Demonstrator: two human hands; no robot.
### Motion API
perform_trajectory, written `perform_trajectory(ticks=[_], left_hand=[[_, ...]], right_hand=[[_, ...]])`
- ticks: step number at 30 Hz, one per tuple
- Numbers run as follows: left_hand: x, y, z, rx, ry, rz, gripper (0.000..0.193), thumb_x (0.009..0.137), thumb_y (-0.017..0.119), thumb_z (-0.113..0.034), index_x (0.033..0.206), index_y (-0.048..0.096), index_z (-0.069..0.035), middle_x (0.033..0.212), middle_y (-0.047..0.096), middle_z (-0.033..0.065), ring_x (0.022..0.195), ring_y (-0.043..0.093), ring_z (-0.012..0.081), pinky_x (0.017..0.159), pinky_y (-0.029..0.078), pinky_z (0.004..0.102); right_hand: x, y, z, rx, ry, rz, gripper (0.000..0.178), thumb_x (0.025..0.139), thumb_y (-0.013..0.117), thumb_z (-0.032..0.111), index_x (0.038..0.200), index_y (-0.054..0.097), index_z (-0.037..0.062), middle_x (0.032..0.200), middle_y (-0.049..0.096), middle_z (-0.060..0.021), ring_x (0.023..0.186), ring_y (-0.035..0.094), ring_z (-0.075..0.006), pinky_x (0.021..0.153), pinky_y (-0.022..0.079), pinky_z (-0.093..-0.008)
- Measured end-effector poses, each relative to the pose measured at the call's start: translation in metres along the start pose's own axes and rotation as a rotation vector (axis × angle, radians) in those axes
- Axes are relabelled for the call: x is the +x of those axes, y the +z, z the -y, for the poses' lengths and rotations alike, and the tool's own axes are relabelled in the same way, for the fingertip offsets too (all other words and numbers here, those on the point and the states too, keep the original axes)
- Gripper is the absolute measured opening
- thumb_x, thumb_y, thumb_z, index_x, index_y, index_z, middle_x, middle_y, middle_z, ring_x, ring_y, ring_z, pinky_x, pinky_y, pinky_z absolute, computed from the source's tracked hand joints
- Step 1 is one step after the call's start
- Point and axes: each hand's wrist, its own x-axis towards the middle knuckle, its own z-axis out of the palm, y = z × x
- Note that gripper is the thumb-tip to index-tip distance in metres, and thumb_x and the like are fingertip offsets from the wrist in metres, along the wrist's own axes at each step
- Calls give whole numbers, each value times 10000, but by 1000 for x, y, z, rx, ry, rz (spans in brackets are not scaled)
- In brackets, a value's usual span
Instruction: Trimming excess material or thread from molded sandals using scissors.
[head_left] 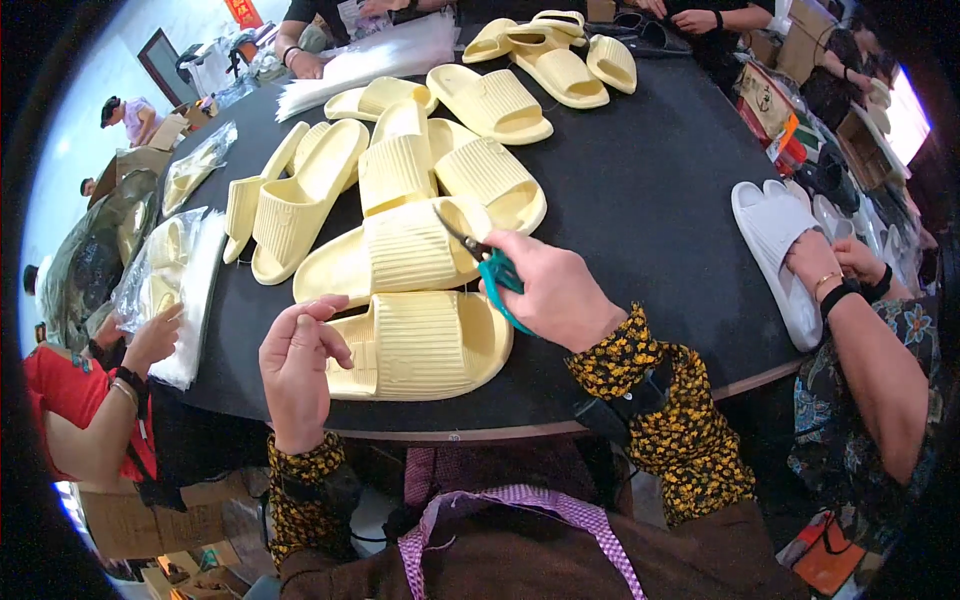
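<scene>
My right hand (560, 290) is closed round a pair of scissors (497, 272) with teal handles. Their dark blades point up and left over a pale yellow ribbed slide slipper (410, 245). Nearer to me lies another yellow slipper (420, 345), its toe end to the right. My left hand (298, 365) is at that slipper's left end, thumb and forefinger pinched together; whatever they hold is too small to make out. Beyond these, more yellow slippers (310, 195) lie in a loose pile, some overlapping.
The round black table (640, 200) bears clear plastic bags (375, 55) at the back and a bagged pair of slippers (165, 265) on the left, beside a co-worker's hand. On the right, a co-worker's hands hold a white slipper (775, 250). Other people work around the far edge.
</scene>
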Motion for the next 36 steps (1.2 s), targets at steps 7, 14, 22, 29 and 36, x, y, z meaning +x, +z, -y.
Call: perform_trajectory(ticks=[7,14,22,29,36], left_hand=[[3,-2,6,-222,62,100,245,977,393,-150,988,571,19,1240,507,267,662,600,165,600,508,275],[8,-2,5,-258,79,77,235,973,414,-156,1005,568,19,1136,570,223,708,602,189,650,519,319],[5,-9,2,-188,81,82,233,971,405,-124,1014,561,43,884,585,111,740,584,162,699,509,315],[3,-5,0,169,97,29,225,960,402,-76,992,579,58,899,596,90,776,583,143,760,464,259],[0,-15,-9,3,213,-126,225,964,412,-83,961,589,56,1050,595,139,858,584,150,796,465,269]], right_hand=[[-3,5,-3,-127,-165,167,316,789,610,186,1052,515,39,768,606,-164,699,625,-323,619,515,-408],[1,-2,2,103,-17,16,357,782,680,126,1091,535,25,842,630,-173,762,650,-292,648,515,-339],[3,-1,2,132,7,-60,362,783,682,128,1094,536,12,810,635,-166,727,657,-253,639,511,-324],[4,4,-1,97,13,-31,313,797,635,164,1075,532,64,810,635,-186,752,632,-351,644,512,-409],[2,6,-5,90,47,22,382,782,699,127,1106,537,3,784,633,-157,701,654,-212,643,506,-299]])
